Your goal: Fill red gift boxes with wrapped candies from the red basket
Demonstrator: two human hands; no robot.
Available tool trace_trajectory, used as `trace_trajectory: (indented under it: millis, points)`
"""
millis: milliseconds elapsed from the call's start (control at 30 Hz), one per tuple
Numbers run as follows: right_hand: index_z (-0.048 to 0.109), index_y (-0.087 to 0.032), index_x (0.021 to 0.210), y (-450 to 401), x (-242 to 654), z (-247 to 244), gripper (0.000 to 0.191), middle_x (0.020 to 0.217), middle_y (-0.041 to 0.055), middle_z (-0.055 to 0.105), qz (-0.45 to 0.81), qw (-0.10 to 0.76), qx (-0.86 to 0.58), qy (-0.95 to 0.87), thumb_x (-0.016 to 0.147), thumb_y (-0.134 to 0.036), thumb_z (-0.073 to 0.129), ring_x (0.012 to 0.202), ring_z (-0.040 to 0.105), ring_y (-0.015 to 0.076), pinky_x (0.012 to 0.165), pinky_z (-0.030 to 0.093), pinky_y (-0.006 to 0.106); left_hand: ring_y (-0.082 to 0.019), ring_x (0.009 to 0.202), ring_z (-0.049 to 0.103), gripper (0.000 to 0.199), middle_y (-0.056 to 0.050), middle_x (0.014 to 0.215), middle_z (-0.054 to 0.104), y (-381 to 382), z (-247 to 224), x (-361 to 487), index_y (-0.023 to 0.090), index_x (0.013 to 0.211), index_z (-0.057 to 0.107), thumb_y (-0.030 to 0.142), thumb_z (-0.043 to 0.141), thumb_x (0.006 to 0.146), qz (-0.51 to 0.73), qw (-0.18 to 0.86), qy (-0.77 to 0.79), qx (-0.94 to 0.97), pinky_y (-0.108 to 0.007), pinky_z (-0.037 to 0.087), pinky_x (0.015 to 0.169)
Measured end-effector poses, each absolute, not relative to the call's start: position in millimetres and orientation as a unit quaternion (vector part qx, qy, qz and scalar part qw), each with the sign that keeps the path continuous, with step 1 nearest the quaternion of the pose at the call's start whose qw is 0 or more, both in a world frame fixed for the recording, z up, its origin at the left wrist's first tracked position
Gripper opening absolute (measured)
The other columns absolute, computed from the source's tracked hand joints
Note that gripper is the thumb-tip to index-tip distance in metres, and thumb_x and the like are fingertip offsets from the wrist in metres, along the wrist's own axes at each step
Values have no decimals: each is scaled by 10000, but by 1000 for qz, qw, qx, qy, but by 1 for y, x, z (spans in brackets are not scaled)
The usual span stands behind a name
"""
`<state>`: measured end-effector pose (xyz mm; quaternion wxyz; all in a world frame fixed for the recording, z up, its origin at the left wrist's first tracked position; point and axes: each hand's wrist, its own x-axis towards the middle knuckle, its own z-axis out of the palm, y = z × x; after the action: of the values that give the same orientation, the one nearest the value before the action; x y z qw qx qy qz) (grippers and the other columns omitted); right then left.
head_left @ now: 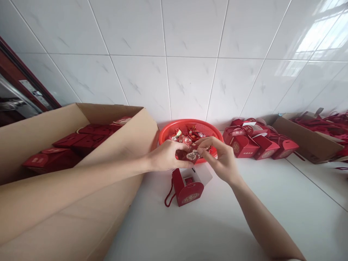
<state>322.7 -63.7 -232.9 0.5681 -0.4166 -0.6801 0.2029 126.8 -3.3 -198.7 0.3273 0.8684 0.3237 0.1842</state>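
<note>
My left hand (169,156) and my right hand (221,159) are both closed on a small red candy packet (191,155) with a white patch of dark lettering. Its exact kind is hard to make out. They hold it in front of a red plastic basket (163,133) of wrapped candies (200,135). Just below my hands an open red gift box (187,194) stands on the white surface, its flaps up and a red cord handle (170,197) hanging at its left. One small red piece (189,180) shows inside the box.
At left stands a large cardboard carton (119,156) with several red gift boxes (54,159) inside. Several closed red boxes (244,145) are grouped at right. Beyond them, another cardboard box (307,139) holds red items (323,125). A tiled wall (190,79) rises behind.
</note>
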Motion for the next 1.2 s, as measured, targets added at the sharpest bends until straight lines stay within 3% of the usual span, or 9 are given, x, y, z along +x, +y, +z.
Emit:
trace_trajectory:
  millis: [167, 300, 367, 467, 600, 767, 967, 1200]
  points:
    - [582, -221, 800, -70, 339, -225, 123, 737, 17, 651, 230, 513, -476, -676, 889, -305, 600, 614, 595, 153, 589, 496, 289, -203, 687, 632, 264, -30, 784, 692, -1, -198, 126, 195, 855, 650, 452, 652, 799, 156, 113, 407, 893, -290, 430, 601]
    - [533, -226, 720, -68, 336, -230, 138, 611, -21, 598, 250, 386, -526, -716, 855, -204, 555, 523, 540, 131, 510, 415, 255, -252, 692, 637, 432, -79, 799, 660, -4, -206, 124, 200, 795, 566, 629, 609, 771, 94, 22, 451, 887, -309, 401, 564]
    - [511, -225, 700, -66, 329, -235, 155, 603, -27, 591, 241, 341, -536, -734, 834, -152, 537, 518, 523, 126, 500, 376, 246, -257, 662, 634, 496, -76, 760, 639, -8, -210, 123, 206, 761, 538, 700, 584, 746, 59, 29, 466, 883, -310, 386, 540]
    - [492, -221, 689, -64, 320, -241, 180, 627, -16, 617, 247, 299, -540, -747, 804, -86, 518, 534, 533, 128, 498, 347, 239, -243, 599, 614, 457, -57, 711, 611, -12, -214, 122, 213, 710, 495, 649, 632, 712, 42, 60, 470, 880, -302, 349, 489]
    - [504, -218, 692, -64, 316, -246, 193, 628, -8, 653, 276, 260, -537, -753, 777, -46, 522, 539, 556, 134, 490, 328, 236, -201, 543, 570, 321, -22, 662, 574, -14, -214, 121, 225, 665, 423, 378, 704, 654, 56, 118, 446, 885, -288, 316, 444]
    - [532, -212, 678, -64, 310, -252, 206, 601, -24, 637, 304, 246, -521, -759, 762, -25, 517, 527, 552, 129, 499, 360, 235, -202, 589, 575, 263, -21, 711, 584, -18, -212, 123, 233, 666, 384, 115, 607, 590, 14, 141, 428, 893, -287, 329, 464]
    - [623, -208, 731, -62, 299, -263, 204, 755, 3, 705, 339, 226, -453, -793, 765, -27, 533, 662, 616, 157, 575, 433, 254, -210, 626, 581, 274, -25, 728, 575, -13, -220, 119, 227, 676, 395, 75, 600, 577, 36, 146, 422, 894, -279, 320, 489]
    - [622, -208, 725, -62, 308, -254, 150, 663, -18, 656, 328, 289, -479, -761, 834, -132, 553, 601, 582, 137, 545, 417, 245, -210, 625, 580, 244, -39, 757, 594, -14, -217, 118, 217, 696, 425, 73, 598, 601, 12, 145, 420, 896, -288, 321, 490]
